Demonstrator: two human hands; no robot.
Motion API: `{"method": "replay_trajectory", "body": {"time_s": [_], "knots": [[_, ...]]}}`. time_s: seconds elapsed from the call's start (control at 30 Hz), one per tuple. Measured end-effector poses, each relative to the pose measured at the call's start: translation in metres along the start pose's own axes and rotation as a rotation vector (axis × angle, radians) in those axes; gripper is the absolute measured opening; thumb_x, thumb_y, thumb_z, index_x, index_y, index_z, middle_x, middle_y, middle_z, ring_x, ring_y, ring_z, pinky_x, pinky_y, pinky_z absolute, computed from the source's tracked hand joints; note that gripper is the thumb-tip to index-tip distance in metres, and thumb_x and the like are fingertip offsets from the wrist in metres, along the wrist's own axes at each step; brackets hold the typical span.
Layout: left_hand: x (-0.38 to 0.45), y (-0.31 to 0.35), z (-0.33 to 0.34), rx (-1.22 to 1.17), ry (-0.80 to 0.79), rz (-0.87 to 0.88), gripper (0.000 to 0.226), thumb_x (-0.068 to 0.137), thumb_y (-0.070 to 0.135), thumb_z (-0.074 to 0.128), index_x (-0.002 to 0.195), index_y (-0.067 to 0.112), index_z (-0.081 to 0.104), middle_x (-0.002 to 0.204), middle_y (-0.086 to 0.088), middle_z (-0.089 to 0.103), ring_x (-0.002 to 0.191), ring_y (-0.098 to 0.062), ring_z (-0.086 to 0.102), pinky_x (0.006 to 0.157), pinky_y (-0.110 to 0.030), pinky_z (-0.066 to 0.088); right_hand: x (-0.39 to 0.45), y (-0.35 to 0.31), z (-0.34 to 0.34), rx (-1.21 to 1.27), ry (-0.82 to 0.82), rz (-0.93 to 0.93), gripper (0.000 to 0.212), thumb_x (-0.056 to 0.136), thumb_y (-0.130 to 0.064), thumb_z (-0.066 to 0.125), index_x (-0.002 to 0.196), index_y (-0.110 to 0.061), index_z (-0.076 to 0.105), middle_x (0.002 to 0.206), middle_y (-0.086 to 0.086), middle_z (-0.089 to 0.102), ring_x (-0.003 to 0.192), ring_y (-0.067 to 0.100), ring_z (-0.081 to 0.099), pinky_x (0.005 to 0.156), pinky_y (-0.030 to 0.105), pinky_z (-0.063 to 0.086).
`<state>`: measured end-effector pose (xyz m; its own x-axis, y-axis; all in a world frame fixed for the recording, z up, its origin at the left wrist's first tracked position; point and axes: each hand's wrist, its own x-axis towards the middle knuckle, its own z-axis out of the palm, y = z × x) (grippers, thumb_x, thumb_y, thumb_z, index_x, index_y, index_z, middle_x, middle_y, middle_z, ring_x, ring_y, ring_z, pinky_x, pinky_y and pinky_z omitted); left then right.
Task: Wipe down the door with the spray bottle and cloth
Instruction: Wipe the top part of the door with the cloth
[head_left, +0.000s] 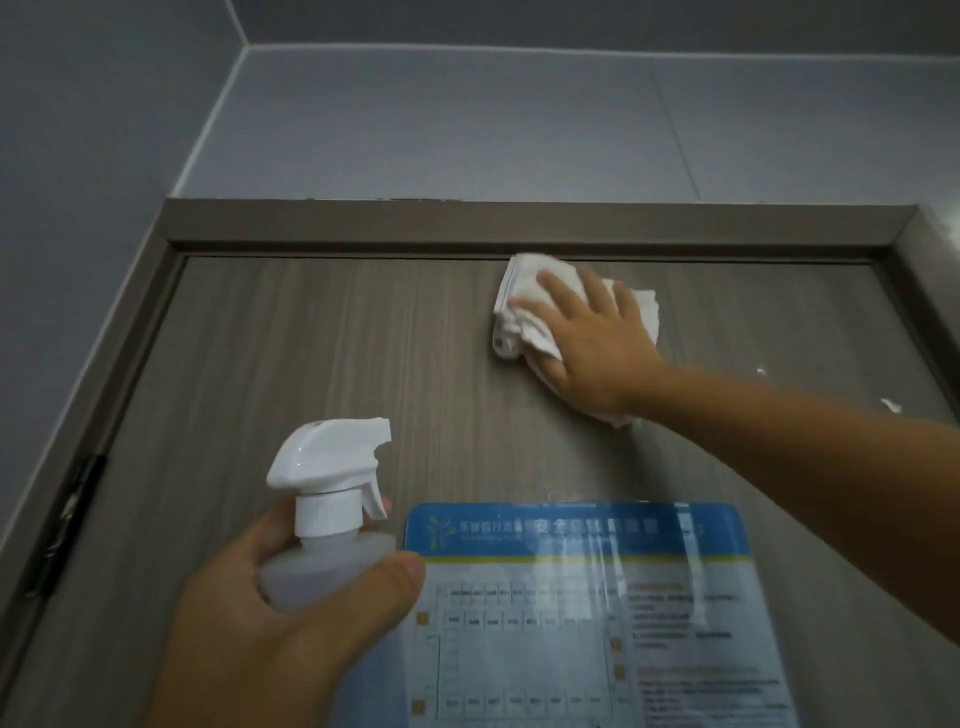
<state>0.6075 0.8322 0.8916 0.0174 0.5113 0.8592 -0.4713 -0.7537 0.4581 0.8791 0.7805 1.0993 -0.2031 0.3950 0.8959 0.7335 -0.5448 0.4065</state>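
blue-headed notice (587, 613), dark hinge (67, 519), door frame (467, 223), grey wall (467, 119)

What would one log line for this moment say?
left hand: grips spray bottle | right hand: presses cloth on door near top | stage: wiping

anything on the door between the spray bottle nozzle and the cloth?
No. In the head view, only bare wood-grain door lies between the spray bottle nozzle and the cloth. The blue notice sits lower, off that stretch.
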Motion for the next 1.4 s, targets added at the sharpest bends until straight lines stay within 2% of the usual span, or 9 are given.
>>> {"method": "replay_trajectory", "body": {"time_s": [0.17, 0.3, 0.4, 0.47, 0.67, 0.83, 0.9, 1.2, 1.4], "knots": [[0.004, 0.003, -0.002, 0.037, 0.023, 0.037, 0.057, 0.027, 0.047, 0.081, 0.082, 0.034, 0.080, 0.078, 0.004, 0.079, 0.066, -0.004, 0.072, 0.055, -0.006, 0.050, 0.000, -0.047, 0.005, 0.105, 0.039, 0.211, 0.071, 0.092, -0.062, 0.022, 0.161, -0.041, 0.018, 0.174, 0.004, 0.002, 0.157, 0.045, -0.002, 0.123, 0.069, 0.003], [0.004, -0.002, 0.008, 0.007, 0.053, -0.020, 0.042, 0.042, 0.031, 0.085, 0.083, 0.021, 0.081, 0.075, 0.002, 0.078, 0.064, -0.004, 0.071, 0.051, -0.007, 0.050, -0.062, -0.065, 0.017, 0.027, 0.035, -0.225, 0.076, 0.088, -0.061, 0.029, 0.160, -0.038, 0.031, 0.171, 0.012, 0.021, 0.155, 0.051, 0.014, 0.119, 0.074, 0.013], [0.000, 0.000, 0.014, 0.030, 0.030, -0.046, 0.020, 0.063, 0.016, 0.094, 0.076, 0.024, 0.081, 0.068, 0.003, 0.077, 0.059, -0.003, 0.070, 0.048, -0.006, 0.048, -0.053, -0.021, 0.011, -0.073, -0.043, -0.395, 0.072, 0.093, -0.063, 0.025, 0.162, -0.043, 0.018, 0.175, 0.006, 0.011, 0.158, 0.042, 0.006, 0.123, 0.066, 0.007], [-0.002, 0.000, 0.014, 0.036, 0.032, -0.033, 0.027, 0.063, 0.004, 0.093, 0.072, 0.026, 0.081, 0.066, 0.002, 0.076, 0.057, -0.003, 0.069, 0.047, -0.006, 0.047, -0.021, 0.000, 0.002, -0.073, -0.026, -0.249, 0.069, 0.096, -0.067, 0.019, 0.162, -0.045, 0.013, 0.175, 0.001, 0.004, 0.160, 0.038, 0.001, 0.125, 0.063, 0.005], [-0.003, 0.002, 0.019, 0.030, 0.044, 0.012, 0.047, 0.030, 0.036, 0.085, 0.077, 0.037, 0.080, 0.073, 0.002, 0.078, 0.063, -0.004, 0.072, 0.052, -0.005, 0.049, 0.021, -0.038, 0.004, 0.066, 0.110, 0.188, 0.060, 0.098, -0.057, 0.039, 0.154, -0.036, 0.029, 0.170, 0.005, 0.013, 0.154, 0.047, 0.009, 0.120, 0.069, 0.013], [-0.007, -0.005, 0.033, 0.060, 0.078, -0.006, 0.050, 0.032, 0.037, 0.087, 0.081, 0.034, 0.081, 0.074, -0.004, 0.078, 0.070, -0.017, 0.075, 0.063, -0.022, 0.058, -0.046, -0.037, 0.018, -0.018, 0.062, -0.357, 0.070, 0.090, -0.061, 0.027, 0.155, -0.037, 0.032, 0.170, 0.010, 0.024, 0.153, 0.049, 0.018, 0.118, 0.072, 0.017], [-0.011, -0.005, 0.038, 0.065, 0.087, -0.018, 0.030, 0.050, 0.022, 0.096, 0.076, 0.023, 0.082, 0.071, -0.006, 0.078, 0.064, -0.012, 0.074, 0.057, -0.013, 0.055, -0.045, -0.009, 0.013, -0.067, 0.020, -0.473, 0.068, 0.093, -0.061, 0.028, 0.156, -0.037, 0.033, 0.171, 0.008, 0.024, 0.155, 0.045, 0.020, 0.120, 0.068, 0.017], [-0.022, 0.001, 0.058, 0.055, 0.120, 0.052, 0.045, 0.037, 0.035, 0.085, 0.081, 0.036, 0.080, 0.072, -0.005, 0.078, 0.067, -0.014, 0.075, 0.060, -0.022, 0.058, 0.010, -0.038, 0.007, 0.062, 0.172, 0.117, 0.057, 0.096, -0.059, 0.037, 0.147, -0.033, 0.040, 0.165, 0.007, 0.024, 0.148, 0.048, 0.018, 0.115, 0.068, 0.018], [-0.022, -0.006, 0.057, 0.073, 0.169, 0.052, 0.061, 0.025, 0.050, 0.078, 0.085, 0.038, 0.081, 0.074, -0.005, 0.079, 0.071, -0.020, 0.077, 0.064, -0.033, 0.063, -0.043, -0.009, 0.020, -0.019, 0.124, -0.478, 0.065, 0.091, -0.063, 0.024, 0.149, -0.038, 0.040, 0.165, 0.007, 0.032, 0.149, 0.046, 0.024, 0.116, 0.070, 0.020]]}}
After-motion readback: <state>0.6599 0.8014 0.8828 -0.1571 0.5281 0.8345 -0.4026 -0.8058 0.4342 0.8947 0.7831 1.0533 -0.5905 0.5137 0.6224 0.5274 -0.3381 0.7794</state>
